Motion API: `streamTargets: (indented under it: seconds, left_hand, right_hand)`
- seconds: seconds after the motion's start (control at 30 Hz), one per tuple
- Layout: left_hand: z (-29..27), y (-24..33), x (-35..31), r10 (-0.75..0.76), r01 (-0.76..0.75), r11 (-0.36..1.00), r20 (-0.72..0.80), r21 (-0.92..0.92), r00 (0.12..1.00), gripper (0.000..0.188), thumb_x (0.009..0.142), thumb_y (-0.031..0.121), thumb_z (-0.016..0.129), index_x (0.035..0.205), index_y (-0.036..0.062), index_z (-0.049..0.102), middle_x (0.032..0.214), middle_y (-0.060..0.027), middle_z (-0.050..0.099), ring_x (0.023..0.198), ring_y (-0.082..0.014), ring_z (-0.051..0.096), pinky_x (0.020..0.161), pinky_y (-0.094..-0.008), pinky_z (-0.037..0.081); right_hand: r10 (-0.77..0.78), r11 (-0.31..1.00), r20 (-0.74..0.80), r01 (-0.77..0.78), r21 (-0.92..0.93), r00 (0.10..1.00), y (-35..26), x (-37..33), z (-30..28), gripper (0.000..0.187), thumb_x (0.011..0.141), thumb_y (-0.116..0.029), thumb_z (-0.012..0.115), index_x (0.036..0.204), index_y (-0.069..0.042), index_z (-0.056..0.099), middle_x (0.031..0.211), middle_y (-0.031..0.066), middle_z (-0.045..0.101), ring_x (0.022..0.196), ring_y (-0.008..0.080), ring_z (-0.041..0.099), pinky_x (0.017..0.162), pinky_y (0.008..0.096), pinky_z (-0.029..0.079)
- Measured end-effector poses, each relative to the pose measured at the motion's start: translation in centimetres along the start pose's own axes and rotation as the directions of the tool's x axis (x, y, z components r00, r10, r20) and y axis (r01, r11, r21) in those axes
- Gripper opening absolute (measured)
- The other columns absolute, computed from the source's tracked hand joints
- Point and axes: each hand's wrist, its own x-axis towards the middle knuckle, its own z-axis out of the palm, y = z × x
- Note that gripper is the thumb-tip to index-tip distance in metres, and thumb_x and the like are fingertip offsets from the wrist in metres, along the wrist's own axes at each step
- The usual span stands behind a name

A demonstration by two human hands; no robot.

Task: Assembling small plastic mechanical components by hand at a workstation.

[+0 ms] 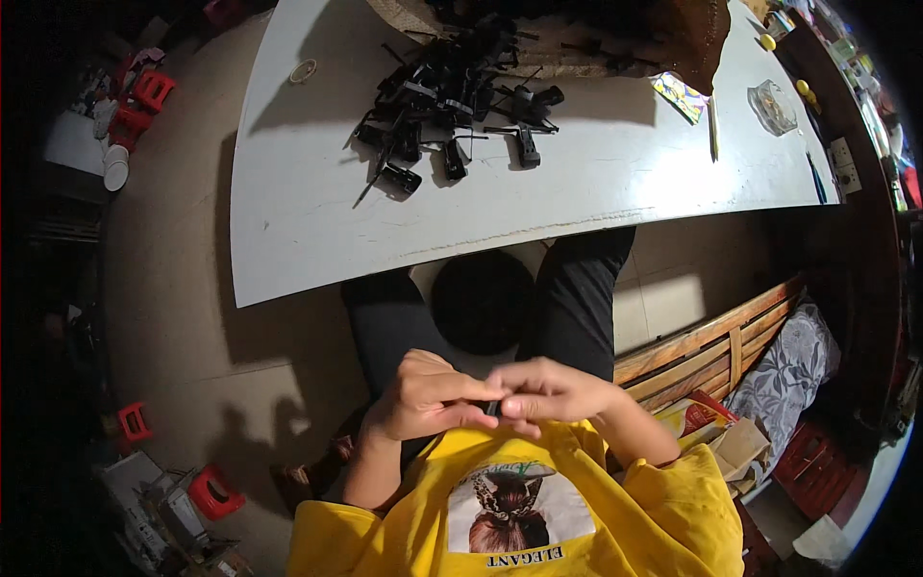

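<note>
My left hand and my right hand meet in front of my yellow shirt, below the near edge of the table. Between their fingertips is a small black part, mostly covered by the fingers. Both hands are closed on it in a pinch, and its exact kind is too hidden to tell. Up on the white table lies a heap of black plastic parts with thin arms sticking out. A few of these, such as one black part, lie apart at the heap's near side.
A brown sack with black contents stands at the table's far side. To its right are a colourful packet, a thin stick and a glass dish. A wooden bench stands at right, and red stools at left.
</note>
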Motion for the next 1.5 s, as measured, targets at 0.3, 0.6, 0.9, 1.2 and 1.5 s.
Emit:
streamTargets:
  seconds: [0.3, 0.6, 0.9, 1.2, 1.5]
  left_hand:
    - [0.0, -0.5, -0.2, -0.075, 0.074, 0.997, -0.03, -0.021, 0.997, 0.025, 0.07, 0.025, 0.073, 0.079, 0.0026, 0.067, 0.067, -0.0057, 0.065, 0.051, -0.0158, 0.058, 0.046, -0.0229, 0.041]
    - [0.8, 0.0, -0.3, -0.408, 0.353, 0.906, -0.267, -0.232, 0.873, 0.022, 0.082, 0.022, 0.053, 0.081, 0.0003, 0.056, 0.069, -0.0018, 0.053, 0.052, -0.0036, 0.044, 0.048, -0.0179, 0.036]
    - [1.9, -1.5, -0.8, -0.459, 0.382, 0.872, -0.239, -0.306, 0.856, 0.024, 0.092, 0.017, 0.046, 0.074, 0.0003, 0.045, 0.065, -0.0034, 0.047, 0.053, -0.0078, 0.045, 0.049, -0.0208, 0.038]
    - [2.8, -1.0, 1.3, -0.07, 0.223, 0.939, -0.492, 0.26, 0.868, 0.03, 0.076, 0.014, 0.071, 0.097, -0.0003, 0.056, 0.084, -0.0058, 0.06, 0.068, -0.011, 0.055, 0.062, -0.0237, 0.045]
    - [1.6, -0.5, 1.0, -0.184, 0.248, 0.96, -0.377, 0.128, 0.908, 0.028, 0.085, 0.02, 0.061, 0.101, -0.0029, 0.062, 0.077, -0.0057, 0.059, 0.053, -0.0065, 0.048, 0.045, -0.0175, 0.035]
  right_hand:
    - [-0.168, 0.674, -0.013, 0.105, -0.732, 0.986, -3.0, 0.8, -0.6, 0.021, 0.085, -0.022, 0.058, 0.086, -0.001, 0.057, 0.069, 0.0137, 0.056, 0.06, 0.0286, 0.055, 0.055, 0.0338, 0.042]
    - [-0.883, -0.218, -0.122, -0.626, -0.749, 0.453, -7.4, 6.8, -9.3, 0.03, 0.074, -0.014, 0.064, 0.103, -0.008, 0.057, 0.092, 0.0099, 0.056, 0.083, 0.0274, 0.055, 0.066, 0.0351, 0.047]
    - [-0.841, 0.06, -0.301, -0.476, -0.877, 0.449, -7.2, 4.7, -6.5, 0.032, 0.077, -0.005, 0.056, 0.109, -0.006, 0.055, 0.079, 0.0113, 0.051, 0.062, 0.0263, 0.053, 0.056, 0.0348, 0.043]
    - [-0.767, 0.544, -0.476, 0.042, -0.838, 0.431, -1.9, 4.0, -0.3, 0.008, 0.083, -0.004, 0.053, 0.084, 0.003, 0.058, 0.066, 0.0089, 0.053, 0.057, 0.0138, 0.051, 0.053, 0.0228, 0.04]
    - [-0.338, 0.911, -0.319, 0.222, -0.349, 0.885, -1.7, 2.4, -1.7, 0.042, 0.09, -0.039, 0.049, 0.096, 0.002, 0.057, 0.081, 0.0019, 0.055, 0.076, 0.008, 0.048, 0.067, 0.0232, 0.04]
